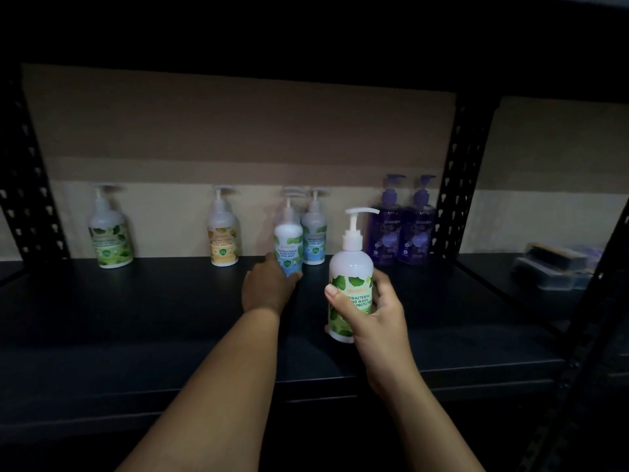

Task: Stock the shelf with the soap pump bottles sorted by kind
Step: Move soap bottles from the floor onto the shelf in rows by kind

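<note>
My right hand (376, 318) grips a white pump bottle with a green leaf label (350, 274), upright over the front of the dark shelf (136, 301). My left hand (269, 287) holds the base of a blue-label bottle (288, 243) standing on the shelf, just in front of another blue-label bottle (315, 238). Against the back wall stand a green-label bottle (109, 238) at the left, a yellow-label bottle (223, 238) beside it, and two purple bottles (405, 229) at the right.
Black perforated uprights stand at the left (27, 185) and right (463, 178) of the bay. In the neighbouring bay at the right lies a stack of flat packs (554, 267). A cardboard sheet (238, 131) backs the shelf.
</note>
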